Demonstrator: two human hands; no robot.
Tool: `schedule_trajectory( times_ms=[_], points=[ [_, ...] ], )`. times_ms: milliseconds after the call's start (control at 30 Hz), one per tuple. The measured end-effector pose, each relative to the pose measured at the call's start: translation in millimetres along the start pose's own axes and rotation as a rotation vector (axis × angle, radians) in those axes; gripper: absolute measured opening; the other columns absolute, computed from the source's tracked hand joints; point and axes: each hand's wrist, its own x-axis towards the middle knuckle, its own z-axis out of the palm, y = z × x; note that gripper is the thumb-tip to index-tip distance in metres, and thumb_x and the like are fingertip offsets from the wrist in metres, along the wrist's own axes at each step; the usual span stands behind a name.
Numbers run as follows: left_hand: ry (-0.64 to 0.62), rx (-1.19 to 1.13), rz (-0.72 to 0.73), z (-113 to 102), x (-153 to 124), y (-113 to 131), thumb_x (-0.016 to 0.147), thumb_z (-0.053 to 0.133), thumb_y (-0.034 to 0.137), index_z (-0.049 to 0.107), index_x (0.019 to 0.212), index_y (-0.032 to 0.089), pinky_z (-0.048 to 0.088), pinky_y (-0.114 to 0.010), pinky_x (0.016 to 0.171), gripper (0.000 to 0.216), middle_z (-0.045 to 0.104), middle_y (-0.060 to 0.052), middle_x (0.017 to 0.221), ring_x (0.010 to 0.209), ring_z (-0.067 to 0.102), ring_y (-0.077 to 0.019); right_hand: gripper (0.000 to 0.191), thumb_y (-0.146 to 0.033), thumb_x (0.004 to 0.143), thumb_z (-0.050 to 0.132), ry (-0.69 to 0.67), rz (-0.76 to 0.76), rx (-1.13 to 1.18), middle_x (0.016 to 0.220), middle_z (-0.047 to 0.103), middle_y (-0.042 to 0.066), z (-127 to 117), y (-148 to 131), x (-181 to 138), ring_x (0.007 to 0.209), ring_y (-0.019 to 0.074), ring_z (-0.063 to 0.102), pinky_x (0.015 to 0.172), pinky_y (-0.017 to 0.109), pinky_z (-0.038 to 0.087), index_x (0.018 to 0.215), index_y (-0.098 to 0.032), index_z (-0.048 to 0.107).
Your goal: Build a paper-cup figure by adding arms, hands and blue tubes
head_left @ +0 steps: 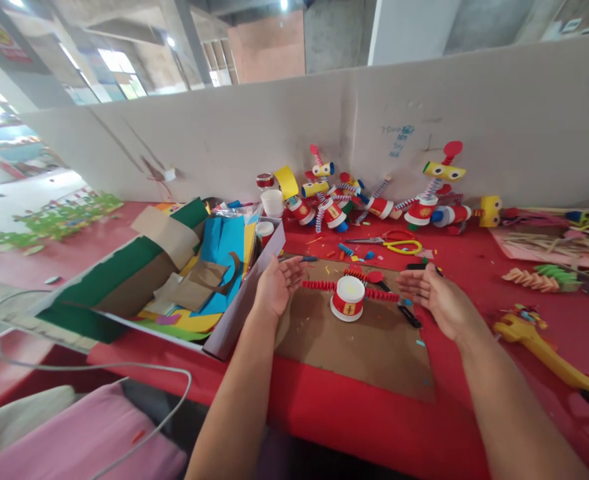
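A red and white paper cup point(349, 308) stands upside down on a brown cardboard sheet point(344, 360). From its two sides stretch red folded-paper arms point(319, 285). My left hand point(278, 283) is at the tip of the left arm, palm inward, fingers extended. On the other side, my right hand point(432, 293) is likewise open, with its fingertips near the right arm's end. Whether either hand touches the paper, I cannot tell. Behind the cup lies another red folded strip with a round red piece point(375, 277). A black-handled tool point(409, 315) rests close to the right hand.
Left stands a box point(244, 287) of coloured paper and card. Yellow-handled scissors point(404, 247) lie behind the cardboard. Several paper-cup figures point(422, 210) line the white partition point(254, 140). A yellow glue gun point(544, 350) lies at the right. A grey cable point(99, 365) loops at the lower left.
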Motion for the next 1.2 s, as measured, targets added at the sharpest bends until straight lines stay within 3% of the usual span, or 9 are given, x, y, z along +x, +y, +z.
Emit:
schedule_trajectory(
  times_ms=[133, 233, 367, 433, 500, 600, 733, 1200],
  points=[
    [-0.042, 0.053, -0.029, 0, -1, 1, 0.083, 0.037, 0.072, 0.069, 0.096, 0.016, 0.050, -0.033, 0.073, 0.067, 0.072, -0.014, 0.103, 0.095, 0.066, -0.0243, 0.050, -0.058, 0.094, 0.042, -0.027, 0.030, -0.112, 0.091, 0.075, 0.012, 1, -7, -6, 0.078, 0.0194, 0.072, 0.073, 0.031, 0.059, 0.083, -0.019, 0.072],
    [-0.101, 0.068, -0.022, 0, -2, -1, 0.080, 0.050, 0.070, 0.069, 0.101, 0.015, 0.049, -0.030, 0.075, 0.062, 0.070, -0.013, 0.111, 0.102, 0.064, -0.0241, 0.048, -0.055, 0.094, 0.044, -0.049, 0.089, -0.176, 0.087, 0.074, 0.012, 3, -13, -10, 0.072, 0.0180, 0.071, 0.067, 0.029, 0.059, 0.081, -0.018, 0.071],
    [-0.262, 0.264, 0.115, 2, -7, -5, 0.063, 0.082, 0.044, 0.062, 0.122, 0.020, 0.046, -0.034, 0.091, 0.067, 0.062, -0.012, 0.129, 0.122, 0.054, -0.0271, 0.042, -0.051, 0.094, 0.046, -0.147, 0.172, -0.227, 0.083, 0.072, 0.011, 8, -18, -17, 0.068, 0.0174, 0.070, 0.064, 0.028, 0.058, 0.088, -0.016, 0.069],
    [-0.330, 0.402, 0.171, 2, -10, -5, 0.055, 0.087, 0.029, 0.060, 0.126, 0.022, 0.043, -0.037, 0.098, 0.076, 0.058, -0.011, 0.135, 0.127, 0.050, -0.0285, 0.036, -0.049, 0.093, 0.051, -0.190, 0.176, -0.226, 0.088, 0.071, 0.010, 9, -18, -18, 0.071, 0.0179, 0.070, 0.066, 0.029, 0.058, 0.093, -0.017, 0.068],
    [-0.372, 0.496, 0.170, 2, -12, -5, 0.055, 0.087, 0.025, 0.061, 0.126, 0.023, 0.044, -0.040, 0.099, 0.075, 0.056, -0.011, 0.139, 0.123, 0.054, -0.0292, 0.029, -0.045, 0.087, 0.061, -0.248, 0.160, -0.245, 0.090, 0.071, 0.008, 8, -16, -19, 0.074, 0.0181, 0.070, 0.068, 0.029, 0.057, 0.097, -0.019, 0.067],
    [-0.348, 0.607, 0.178, 1, -11, -4, 0.066, 0.079, 0.030, 0.065, 0.121, 0.020, 0.047, -0.042, 0.094, 0.058, 0.063, -0.011, 0.129, 0.109, 0.062, -0.0285, 0.032, -0.038, 0.075, 0.075, -0.303, 0.112, -0.301, 0.084, 0.071, 0.005, 5, -14, -18, 0.075, 0.0175, 0.069, 0.070, 0.029, 0.056, 0.099, -0.019, 0.066],
    [-0.266, 0.664, 0.238, 2, -9, -5, 0.072, 0.073, 0.032, 0.073, 0.104, 0.014, 0.047, -0.039, 0.092, 0.037, 0.072, -0.011, 0.109, 0.102, 0.064, -0.0272, 0.036, -0.041, 0.066, 0.079, -0.272, 0.032, -0.301, 0.076, 0.070, 0.003, 4, -19, -20, 0.071, 0.0149, 0.066, 0.070, 0.029, 0.053, 0.091, -0.017, 0.067],
    [-0.200, 0.627, 0.257, 5, -8, -8, 0.068, 0.075, 0.031, 0.074, 0.098, 0.014, 0.048, -0.034, 0.085, 0.034, 0.074, -0.010, 0.099, 0.093, 0.065, -0.0239, 0.049, -0.049, 0.053, 0.085, -0.170, 0.015, -0.188, 0.079, 0.071, 0.002, 6, -22, -22, 0.069, 0.0137, 0.065, 0.071, 0.029, 0.052, 0.088, -0.018, 0.072]
  ],
)
